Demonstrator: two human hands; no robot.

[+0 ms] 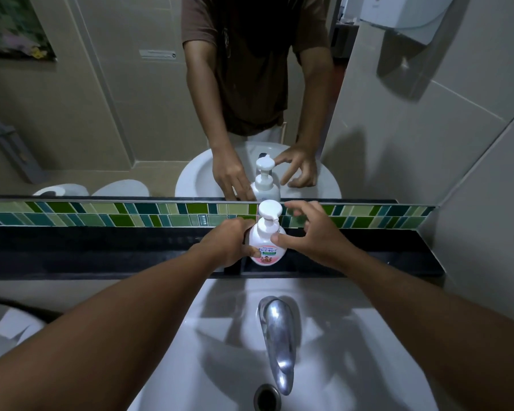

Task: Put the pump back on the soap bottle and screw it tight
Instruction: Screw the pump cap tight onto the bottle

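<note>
A white soap bottle [268, 247] with a pink label stands upright on the black ledge [101, 250] behind the sink. Its white pump [269, 213] sits on the bottle's neck. My left hand [226, 241] wraps the bottle's left side, thumb on the label. My right hand [312, 232] hovers at the bottle's right with fingers spread; its thumb tip touches the bottle's shoulder, and the other fingers are curled in the air beside the pump head.
A white sink [353, 336] with a chrome tap [278, 336] and drain [267, 397] lies below my arms. A green tile strip [131, 215] and a mirror [116, 114] rise behind the ledge. A white dispenser [404, 16] hangs on the right wall.
</note>
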